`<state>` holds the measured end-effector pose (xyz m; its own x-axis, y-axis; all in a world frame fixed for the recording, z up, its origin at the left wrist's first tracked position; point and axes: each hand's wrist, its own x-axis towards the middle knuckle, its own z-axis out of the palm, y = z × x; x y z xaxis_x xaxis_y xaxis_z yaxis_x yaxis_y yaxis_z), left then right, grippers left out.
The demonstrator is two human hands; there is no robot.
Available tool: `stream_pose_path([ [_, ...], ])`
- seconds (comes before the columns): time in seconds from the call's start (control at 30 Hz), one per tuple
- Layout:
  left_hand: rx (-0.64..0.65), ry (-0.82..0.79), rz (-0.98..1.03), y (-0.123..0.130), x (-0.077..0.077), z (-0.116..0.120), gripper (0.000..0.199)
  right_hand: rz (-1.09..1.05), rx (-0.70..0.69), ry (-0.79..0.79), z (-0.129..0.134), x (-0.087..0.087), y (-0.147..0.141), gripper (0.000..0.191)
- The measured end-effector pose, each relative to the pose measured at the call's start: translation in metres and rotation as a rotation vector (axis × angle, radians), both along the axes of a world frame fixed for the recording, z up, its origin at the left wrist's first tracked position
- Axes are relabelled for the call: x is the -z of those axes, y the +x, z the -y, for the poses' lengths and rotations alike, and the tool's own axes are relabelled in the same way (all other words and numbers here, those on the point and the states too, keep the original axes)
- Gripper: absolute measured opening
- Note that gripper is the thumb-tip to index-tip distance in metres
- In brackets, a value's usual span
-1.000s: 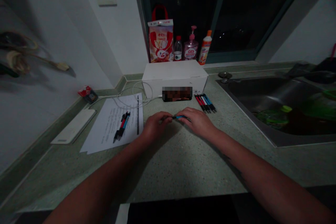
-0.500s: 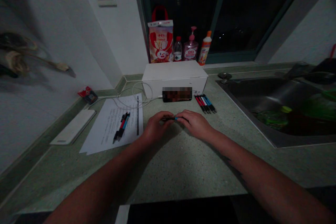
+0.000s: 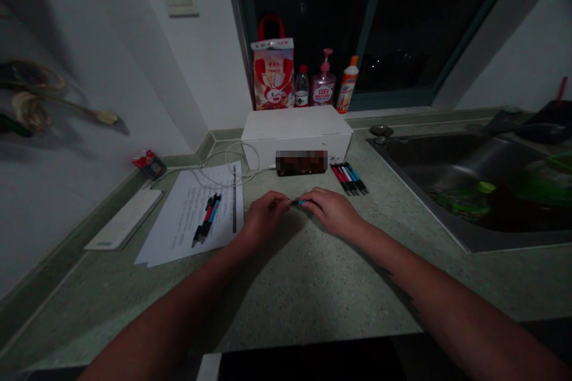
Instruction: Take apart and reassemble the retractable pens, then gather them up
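Both hands meet over the middle of the counter around a blue and black pen (image 3: 298,203), which is mostly hidden by fingers. My left hand (image 3: 267,214) pinches its dark end, while my right hand (image 3: 333,211) closes on the blue part. To the right of my right hand lies a row of several pens (image 3: 349,179), red, white and blue with black grips. Left of my left hand, a red pen (image 3: 208,212) and a blue pen (image 3: 213,212), both with black grips, rest side by side on printed paper sheets (image 3: 183,208).
A phone (image 3: 301,166) with a white cable leans against a white box (image 3: 297,122). Behind the box stand a red bag (image 3: 273,74) and several bottles. The sink (image 3: 447,238) is at the right. A white flat block (image 3: 125,220) and a small red packet (image 3: 149,164) sit left.
My left fingers have shifted slightly on the pen, and less of its dark end shows above them. My right hand stays almost still. The view has tilted a little.
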<state>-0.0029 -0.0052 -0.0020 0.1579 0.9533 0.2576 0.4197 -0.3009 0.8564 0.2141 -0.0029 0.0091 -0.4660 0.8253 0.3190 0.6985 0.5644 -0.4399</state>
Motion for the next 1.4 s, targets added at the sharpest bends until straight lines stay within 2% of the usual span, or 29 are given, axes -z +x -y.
stream_pose_path([
  [0.1,-0.001,0.079,0.02,0.0,0.0008,-0.0008,0.01,0.006,-0.003,0.006,0.0001,-0.0006,-0.0004,0.022],
  [0.23,-0.014,-0.009,0.025,-0.0006,-0.0003,-0.0003,0.013,0.007,0.003,-0.004,0.001,-0.0021,-0.0005,0.022],
  [0.37,-0.003,0.049,0.023,-0.0009,-0.0027,0.0013,0.01,-0.008,0.004,0.0,0.0007,-0.0014,0.0002,0.021],
  [0.5,-0.001,-0.001,0.031,-0.0009,-0.0023,0.0009,0.011,0.0,0.007,0.003,-0.0003,0.0,0.0005,0.021],
  [0.6,0.001,0.06,0.04,-0.0011,-0.001,-0.0003,0.009,0.0,0.009,0.009,-0.0003,0.0001,0.0002,0.021],
  [0.73,-0.017,0.021,0.039,-0.0009,-0.0004,-0.0008,0.011,-0.001,0.014,0.016,0.0006,-0.0006,-0.0001,0.02],
  [0.83,-0.013,0.051,0.045,-0.0008,-0.001,-0.0005,0.01,0.007,0.012,0.007,0.001,-0.0013,-0.0002,0.02],
  [0.97,-0.004,-0.038,0.079,-0.0009,-0.0025,0.0,0.014,0.016,0.008,0.01,0.0007,-0.0015,-0.0002,0.02],
  [1.3,-0.009,-0.028,0.066,-0.0011,-0.0062,0.0008,0.005,0.006,0.017,0.008,0.0005,-0.0009,0.0014,0.022],
  [1.4,-0.007,-0.023,0.095,-0.0011,-0.0052,0.0009,0.009,-0.007,0.017,-0.008,0.0003,-0.0001,0.0013,0.022],
])
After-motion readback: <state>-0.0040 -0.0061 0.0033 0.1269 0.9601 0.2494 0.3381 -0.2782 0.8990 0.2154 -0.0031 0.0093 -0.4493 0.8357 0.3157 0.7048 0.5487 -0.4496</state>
